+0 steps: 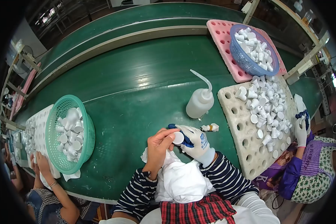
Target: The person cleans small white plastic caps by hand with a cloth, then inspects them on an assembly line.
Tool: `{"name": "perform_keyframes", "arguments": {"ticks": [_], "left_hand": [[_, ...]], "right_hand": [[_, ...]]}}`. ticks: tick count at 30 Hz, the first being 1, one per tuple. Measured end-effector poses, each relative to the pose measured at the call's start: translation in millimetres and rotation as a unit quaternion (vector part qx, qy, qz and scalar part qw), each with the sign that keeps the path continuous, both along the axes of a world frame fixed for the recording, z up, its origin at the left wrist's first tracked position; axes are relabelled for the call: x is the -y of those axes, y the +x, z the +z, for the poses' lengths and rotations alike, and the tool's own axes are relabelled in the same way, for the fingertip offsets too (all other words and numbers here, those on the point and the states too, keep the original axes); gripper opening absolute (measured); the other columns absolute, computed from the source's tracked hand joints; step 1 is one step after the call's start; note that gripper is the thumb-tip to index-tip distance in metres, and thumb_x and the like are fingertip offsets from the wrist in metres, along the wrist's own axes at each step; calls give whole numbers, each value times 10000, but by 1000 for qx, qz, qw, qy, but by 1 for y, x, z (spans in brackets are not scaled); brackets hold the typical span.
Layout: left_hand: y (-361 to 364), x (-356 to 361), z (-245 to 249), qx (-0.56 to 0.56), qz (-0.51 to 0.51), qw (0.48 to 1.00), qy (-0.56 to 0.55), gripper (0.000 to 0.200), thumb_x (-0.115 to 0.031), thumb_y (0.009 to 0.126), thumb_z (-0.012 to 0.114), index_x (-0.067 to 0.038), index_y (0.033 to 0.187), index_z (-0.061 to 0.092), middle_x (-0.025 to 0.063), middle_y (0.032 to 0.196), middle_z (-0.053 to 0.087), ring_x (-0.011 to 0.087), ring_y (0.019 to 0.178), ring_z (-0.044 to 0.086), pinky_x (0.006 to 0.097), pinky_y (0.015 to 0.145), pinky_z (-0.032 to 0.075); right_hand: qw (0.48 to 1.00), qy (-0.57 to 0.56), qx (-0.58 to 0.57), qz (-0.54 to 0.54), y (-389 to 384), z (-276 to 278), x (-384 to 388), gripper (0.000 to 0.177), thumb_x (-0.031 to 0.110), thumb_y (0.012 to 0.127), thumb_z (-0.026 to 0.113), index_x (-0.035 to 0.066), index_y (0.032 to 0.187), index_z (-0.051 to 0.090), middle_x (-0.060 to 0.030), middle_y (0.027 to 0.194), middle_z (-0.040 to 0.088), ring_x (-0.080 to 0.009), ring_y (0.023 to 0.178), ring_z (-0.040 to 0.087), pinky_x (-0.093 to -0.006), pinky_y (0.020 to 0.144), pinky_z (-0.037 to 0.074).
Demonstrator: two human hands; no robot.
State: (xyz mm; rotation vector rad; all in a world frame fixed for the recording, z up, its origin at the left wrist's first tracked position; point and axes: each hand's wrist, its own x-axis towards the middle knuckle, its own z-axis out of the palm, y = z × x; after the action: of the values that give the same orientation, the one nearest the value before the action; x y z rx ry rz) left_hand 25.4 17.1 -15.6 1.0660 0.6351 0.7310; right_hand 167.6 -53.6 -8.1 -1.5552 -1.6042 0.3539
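Note:
A small white plastic cup-shaped part [178, 138] is between my two hands, its round flat end facing up. My bare left hand [158, 146] pinches it from the left with thumb and fingers. My right hand [195, 142], in a white glove with blue fingertips, closes on the same part from the right. A white cloth [183, 179] is bunched just below my hands and over my lap. Beyond my right hand lies a small white scrap with a brown band [210, 127]. A translucent squeeze bottle [200, 103] with a bent spout stands farther back.
A pale foam board with holes [246, 143] carries many loose white parts [267, 106] on the right. Behind it, a blue basket [246, 61] of parts sits on pink foam [220, 41]. A green basket [89, 130] stands left. Co-workers' hands are at both sides.

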Motion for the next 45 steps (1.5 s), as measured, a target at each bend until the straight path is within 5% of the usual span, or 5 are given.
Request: {"name": "perform_keyframes", "arguments": {"ticks": [16, 25, 28, 37, 45], "left_hand": [[8, 9, 9, -32, 38, 999, -23, 122, -71, 852, 676, -11, 841, 571, 15, 760, 612, 44, 587, 521, 166, 518, 409], [-10, 3, 3, 31, -18, 992, -123, 325, -62, 876, 599, 65, 1174, 568, 80, 890, 629, 110, 695, 564, 246, 675, 507], [-10, 5, 3, 11, -45, 998, -34, 396, -11, 852, 605, 70, 1233, 535, 76, 939, 629, 112, 746, 573, 245, 715, 505], [-2, 13, 13, -4, 17, 1000, -16, 182, -19, 807, 702, 13, 934, 576, 26, 841, 593, 54, 684, 527, 191, 616, 449], [-3, 5, 6, -37, 60, 997, -26, 180, -154, 938, 580, 19, 934, 628, 9, 729, 592, 45, 599, 509, 179, 559, 412]], "right_hand": [[1000, -9, 25, 9, 1, -9, 0, 461, 173, 757, 627, 104, 1211, 584, -113, 1050, 647, -325, 879, 618, -402, 762, 493], [1000, -5, -19, -13, -1, -5, 0, 435, 149, 775, 611, 96, 1206, 589, -145, 1004, 658, -333, 878, 636, -406, 762, 502], [1000, -6, -28, -9, 1, -5, 1, 436, 143, 777, 606, 88, 1209, 586, -145, 1003, 659, -337, 875, 636, -409, 761, 503], [997, -41, 63, 23, -1, -15, 2, 472, 213, 773, 636, 108, 1228, 560, -103, 1043, 646, -301, 894, 623, -393, 756, 499], [998, -33, 42, 18, -4, -6, 6, 554, 205, 754, 679, 75, 1270, 526, -131, 1102, 628, -317, 955, 613, -405, 811, 491]]}}
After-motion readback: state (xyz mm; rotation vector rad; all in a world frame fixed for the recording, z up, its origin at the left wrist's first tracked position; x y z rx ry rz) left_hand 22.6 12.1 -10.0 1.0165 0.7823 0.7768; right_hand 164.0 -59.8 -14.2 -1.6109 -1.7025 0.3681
